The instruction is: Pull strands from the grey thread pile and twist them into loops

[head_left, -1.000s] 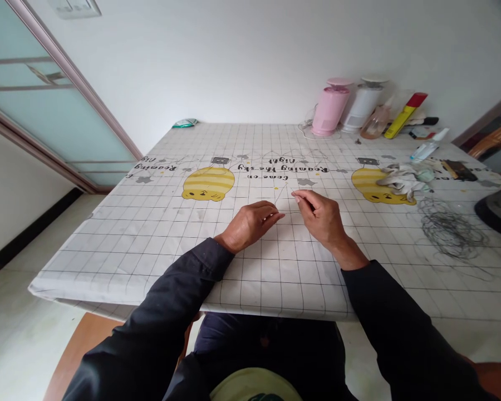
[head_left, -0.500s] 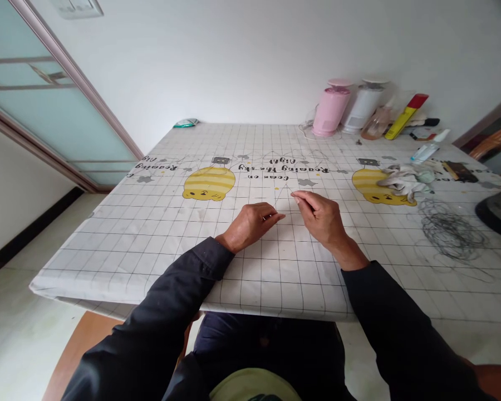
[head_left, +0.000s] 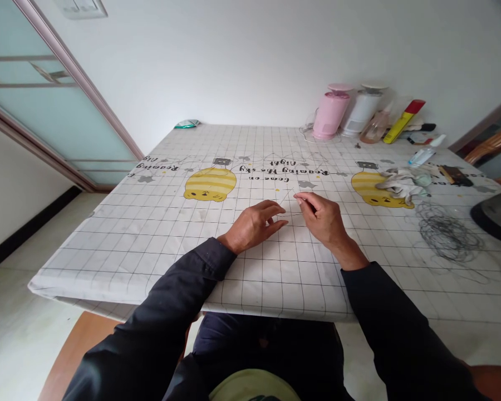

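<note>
Over the checked tablecloth (head_left: 179,239), my right hand (head_left: 321,218) pinches a thin wire (head_left: 287,196) between thumb and fingertips. The wire is so fine that most of its line is lost against the cloth. Just left of it, my left hand (head_left: 253,225) has its thumb and forefinger apart, with nothing plainly held between them. A gap of bare cloth separates the two hands. To the right lies a loose tangle of dark thin wire (head_left: 448,236).
Behind the tangle lies a crumpled cloth (head_left: 404,182), with a small clear bottle (head_left: 426,151) beyond. A pink cylinder (head_left: 330,116), a white cylinder (head_left: 361,113) and a yellow-red box (head_left: 403,122) stand by the wall. A dark-rimmed object (head_left: 499,214) sits at the right edge.
My left thumb and forefinger have parted from their pinch. My right hand stays nearly in place, still pinching. The view has shifted slightly.
</note>
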Tool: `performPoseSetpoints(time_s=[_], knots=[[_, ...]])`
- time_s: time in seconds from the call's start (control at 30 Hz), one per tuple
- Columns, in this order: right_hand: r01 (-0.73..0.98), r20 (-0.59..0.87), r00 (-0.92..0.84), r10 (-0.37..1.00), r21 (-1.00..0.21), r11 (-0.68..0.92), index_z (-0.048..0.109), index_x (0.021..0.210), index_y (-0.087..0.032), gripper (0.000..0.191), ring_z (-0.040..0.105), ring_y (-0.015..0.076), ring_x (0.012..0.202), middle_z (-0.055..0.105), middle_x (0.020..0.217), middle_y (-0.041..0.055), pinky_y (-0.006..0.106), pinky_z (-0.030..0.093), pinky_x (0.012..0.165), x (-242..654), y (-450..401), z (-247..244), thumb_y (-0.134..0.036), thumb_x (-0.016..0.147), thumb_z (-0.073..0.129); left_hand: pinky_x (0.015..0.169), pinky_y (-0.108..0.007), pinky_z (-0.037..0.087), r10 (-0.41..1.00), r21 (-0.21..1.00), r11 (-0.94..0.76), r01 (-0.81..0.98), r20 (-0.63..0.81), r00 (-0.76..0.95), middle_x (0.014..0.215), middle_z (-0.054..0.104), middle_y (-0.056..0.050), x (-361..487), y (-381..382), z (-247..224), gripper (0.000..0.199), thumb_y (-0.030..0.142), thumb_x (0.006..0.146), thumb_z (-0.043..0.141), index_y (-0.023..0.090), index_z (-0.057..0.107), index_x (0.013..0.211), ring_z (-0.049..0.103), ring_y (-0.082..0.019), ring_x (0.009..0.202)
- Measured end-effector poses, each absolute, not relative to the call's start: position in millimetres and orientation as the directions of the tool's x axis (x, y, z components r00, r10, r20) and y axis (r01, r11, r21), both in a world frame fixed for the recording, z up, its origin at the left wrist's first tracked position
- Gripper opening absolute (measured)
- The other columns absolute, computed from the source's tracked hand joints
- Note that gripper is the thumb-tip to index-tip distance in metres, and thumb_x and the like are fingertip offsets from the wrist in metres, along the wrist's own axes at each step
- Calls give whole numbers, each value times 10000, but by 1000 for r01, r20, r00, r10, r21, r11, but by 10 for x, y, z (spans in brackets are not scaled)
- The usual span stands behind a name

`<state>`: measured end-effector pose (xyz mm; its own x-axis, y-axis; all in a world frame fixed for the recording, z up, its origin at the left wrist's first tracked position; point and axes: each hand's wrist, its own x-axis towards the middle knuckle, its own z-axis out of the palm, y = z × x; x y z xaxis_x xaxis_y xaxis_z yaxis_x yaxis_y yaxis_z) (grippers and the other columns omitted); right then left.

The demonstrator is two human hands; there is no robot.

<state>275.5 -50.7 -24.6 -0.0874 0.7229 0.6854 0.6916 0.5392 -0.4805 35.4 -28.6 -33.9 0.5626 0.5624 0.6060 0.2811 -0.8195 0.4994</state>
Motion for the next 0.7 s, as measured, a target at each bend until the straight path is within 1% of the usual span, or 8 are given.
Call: performPoseSetpoints(time_s=[0.07,0.13,0.2,0.33,0.47,0.57,0.7], knots=[[695,678,-90,729,-482,534,830,1159,-238,241,841,258,931,881,1080,81,404,686,834,2762,-511,-246,-308,1114,604,766,-300,620,532,443,-844,304,610,588,1183,805,-127,342,-272,-328,179,317,1122,711,152,776,1105,768,-157,815],[688,682,-103,724,-477,547,832,1170,-240,244,847,264,968,883,1102,80,415,693,863,2767,-519,-248,-302,1115,603,782,-309,599,531,413,-846,337,595,604,1048,811,-106,339,-274,-306,222,289,1142,668,160,767,992,771,-184,856],[678,690,-116,714,-471,565,833,1184,-240,245,851,267,1004,883,1126,80,420,697,888,2770,-532,-253,-290,1117,603,763,-305,571,559,422,-828,369,576,596,960,805,-87,347,-291,-283,267,279,1147,655,165,756,927,758,-184,836],[671,701,-123,703,-463,579,836,1200,-245,239,855,265,1010,883,1133,76,420,705,894,2775,-549,-267,-281,1117,615,703,-283,513,626,486,-778,399,543,559,884,794,-57,376,-339,-262,318,277,1135,675,168,732,842,710,-153,755],[666,704,-121,700,-466,583,838,1207,-241,242,854,267,1027,883,1148,79,426,706,910,2786,-544,-283,-284,1118,617,682,-283,491,648,512,-759,401,534,543,837,779,-45,390,-359,-267,362,289,1136,671,167,702,796,684,-142,728],[666,694,-122,710,-473,577,840,1210,-245,252,853,270,1033,882,1153,78,429,707,912,2792,-540,-287,-308,1121,612,683,-288,504,647,513,-759,400,530,548,831,779,-51,388,-356,-277,406,327,1155,636,172,696,784,690,-147,730],[672,666,-116,737,-494,552,841,1203,-253,268,851,280,1055,882,1164,82,449,704,937,2789,-543,-271,-340,1126,600,722,-299,549,628,509,-773,378,532,569,889,806,-72,384,-343,-297,402,357,1176,591,175,733,847,742,-170,791]])
